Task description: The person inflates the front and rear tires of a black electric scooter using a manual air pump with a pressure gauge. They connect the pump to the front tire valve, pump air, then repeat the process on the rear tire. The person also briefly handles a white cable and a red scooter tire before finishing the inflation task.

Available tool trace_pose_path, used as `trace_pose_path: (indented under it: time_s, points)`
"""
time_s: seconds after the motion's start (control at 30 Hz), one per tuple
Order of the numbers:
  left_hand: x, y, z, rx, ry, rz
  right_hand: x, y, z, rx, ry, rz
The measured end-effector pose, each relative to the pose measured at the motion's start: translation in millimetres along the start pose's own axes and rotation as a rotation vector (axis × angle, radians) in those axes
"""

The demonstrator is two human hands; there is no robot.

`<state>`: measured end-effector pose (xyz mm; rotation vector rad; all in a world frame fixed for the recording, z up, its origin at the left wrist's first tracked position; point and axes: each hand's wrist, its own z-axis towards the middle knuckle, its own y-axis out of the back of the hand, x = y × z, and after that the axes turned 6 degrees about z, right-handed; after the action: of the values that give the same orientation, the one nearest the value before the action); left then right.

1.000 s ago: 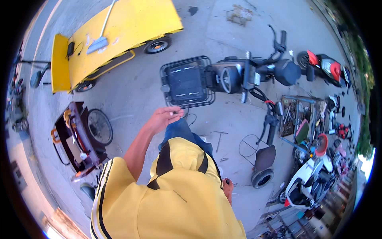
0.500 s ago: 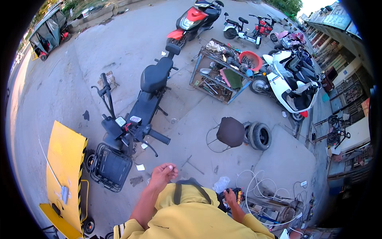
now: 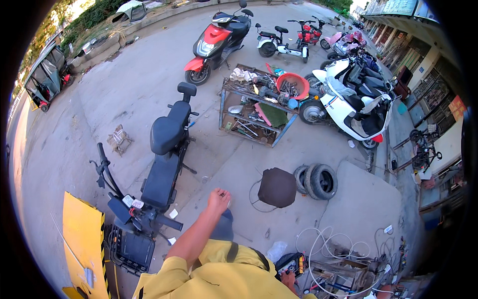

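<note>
My left hand is stretched forward over the ground, left of the brown-topped stool. Its fingers are curled together; anything in them is too small to make out. Low on the right, my right hand is beside a black case with yellow and red parts. Its fingers look bent, but what they grip is hidden. To the left stands a black electric bike with a long seat, a padded saddle and a front basket.
Two worn tyres lie behind the stool. A metal-framed tool cart holds a red basin. Coiled white tubing lies at the right. A yellow panel stands at left; scooters are parked beyond.
The view has shifted, bringing the bike further left and lower. My left hand has reached forward and right, its arm straighter. My right hand has moved lower, by the black case.
</note>
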<state>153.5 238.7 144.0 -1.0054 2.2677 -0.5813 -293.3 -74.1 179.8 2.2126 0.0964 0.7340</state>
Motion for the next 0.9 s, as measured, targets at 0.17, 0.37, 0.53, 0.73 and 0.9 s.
trace_pose_path:
  time_s: [0.17,0.37,0.53,0.73,0.9]
  points:
    - [-67.9,-136.0,139.3,-0.026,-0.031,-0.021,-68.5,-34.1,90.8,-0.211,-0.152,-0.039]
    - [-176.1,-356.6,191.1,0.145,-0.182,0.178,96.8,6.0,109.9,-0.213,-0.193,0.439]
    - [-105.4,-332.0,194.2,0.272,-0.190,0.891,185.3,-16.1,184.4,-0.228,0.029,0.679]
    - [15.9,-248.6,63.1,1.269,-0.246,1.754,396.4,-14.0,211.0,0.085,0.023,1.180]
    - [17.9,-228.3,82.1,0.909,-0.136,2.065,428.1,-27.5,220.9,0.132,-0.020,1.178]
